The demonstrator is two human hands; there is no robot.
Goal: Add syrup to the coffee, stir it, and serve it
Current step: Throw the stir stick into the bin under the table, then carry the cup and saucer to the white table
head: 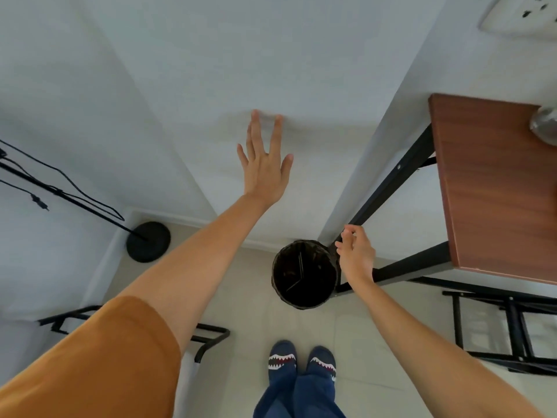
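Note:
My left hand (pixel 265 164) is stretched out ahead with its fingers spread, flat against the white wall, holding nothing. My right hand (pixel 357 254) hovers lower, over the right rim of a dark wastebasket (pixel 304 274) on the floor, fingers loosely curled and apart with nothing in them. A thin stick-like item lies inside the wastebasket. No coffee or syrup is in view. A clear rounded object (pixel 544 125) shows at the right edge on the wooden table (pixel 494 182); I cannot tell what it is.
The wooden table on black metal legs stands at right. A black chair frame (pixel 512 330) sits under it. A black lamp stand with round base (pixel 148 242) is at left, and a black rack (pixel 208 336) is low left. My feet (pixel 301 360) are on the tile floor.

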